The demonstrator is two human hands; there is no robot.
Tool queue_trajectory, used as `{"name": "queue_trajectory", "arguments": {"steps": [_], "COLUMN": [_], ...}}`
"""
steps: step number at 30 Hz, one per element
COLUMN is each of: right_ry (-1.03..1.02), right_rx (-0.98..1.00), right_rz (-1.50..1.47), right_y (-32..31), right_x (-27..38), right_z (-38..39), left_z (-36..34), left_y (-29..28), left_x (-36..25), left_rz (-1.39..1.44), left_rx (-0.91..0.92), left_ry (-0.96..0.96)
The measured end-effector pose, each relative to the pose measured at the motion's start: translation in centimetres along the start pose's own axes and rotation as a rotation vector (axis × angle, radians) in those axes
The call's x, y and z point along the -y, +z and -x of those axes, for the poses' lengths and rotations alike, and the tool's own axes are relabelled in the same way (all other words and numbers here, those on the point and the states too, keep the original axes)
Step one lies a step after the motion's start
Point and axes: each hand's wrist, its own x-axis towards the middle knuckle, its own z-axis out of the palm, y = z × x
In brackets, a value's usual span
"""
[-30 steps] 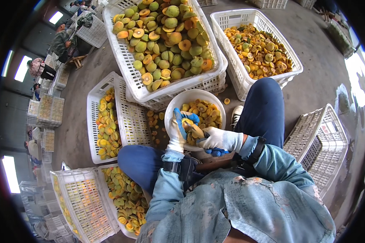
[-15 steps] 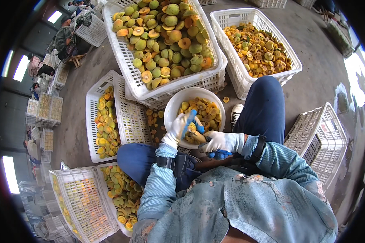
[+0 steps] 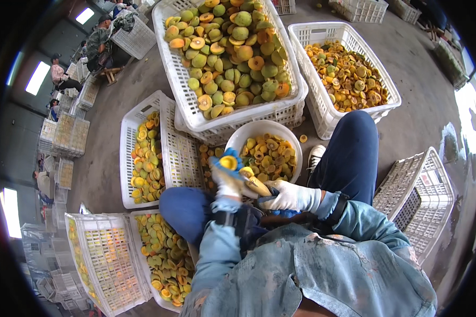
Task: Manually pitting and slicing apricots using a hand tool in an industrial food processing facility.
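Head view: left hand (image 3: 227, 173) gripping yellow fruit half (image 3: 228, 162), right hand (image 3: 290, 195) clenching tan-handled tool (image 3: 258, 186), at near-left edge of white bowl (image 3: 248, 131).

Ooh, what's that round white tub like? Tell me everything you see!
The round white tub looks like plastic, with a smooth wall and wide, open top. It seems to sit upright on the grey floor, between bent legs in navy trousers. Orange-yellow cut fruit pieces lie inside, leaving bare wall above. The left hand and right hand, in white-and-blue gloves, hide part of its near rim; whether they touch it is unclear.
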Motion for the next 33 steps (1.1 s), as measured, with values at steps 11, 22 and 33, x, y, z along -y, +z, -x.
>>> {"name": "queue_trajectory", "arguments": {"steps": [11, 22, 33], "right_ry": [0.304, 0.379, -0.020], "right_rx": [-0.381, -0.440, -0.880], "right_rz": [1.423, 1.381, 0.660], "right_y": [-3.0, -2.4, -1.8], "right_x": [0.4, 2.9, 3.4], "right_z": [2.8, 4.1, 3.0], "left_z": [-4.2, -7.7, -0.5], "left_y": [-3.2, 21.2, 14.0], "left_x": [-17.0, -0.5, -5.2], "left_rz": [0.254, -1.527, -0.427], "left_rx": [-0.019, 0.441, 0.743], "left_ry": [0.239, 0.597, 0.178]}}
